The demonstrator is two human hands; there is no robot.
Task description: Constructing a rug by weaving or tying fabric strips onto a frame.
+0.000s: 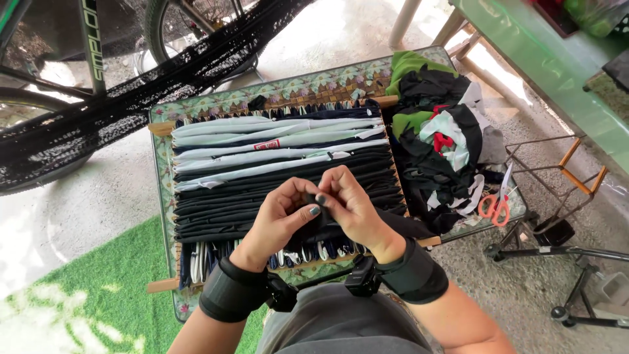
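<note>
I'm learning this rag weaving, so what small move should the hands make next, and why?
Probably lay the dark strip down across the frame below the last dark row. Both the left hand and right hand pinch it above the woven strips, and bare warp shows at the near edge.

Black and white strips — orange scissors, green grass mat.

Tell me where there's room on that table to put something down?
Hardly any. A thin bare strip of table runs left of the weaving frame. The right side is crowded with the scrap pile and orange scissors. Both hands, left hand and right hand, hold a dark strip over the frame.
</note>
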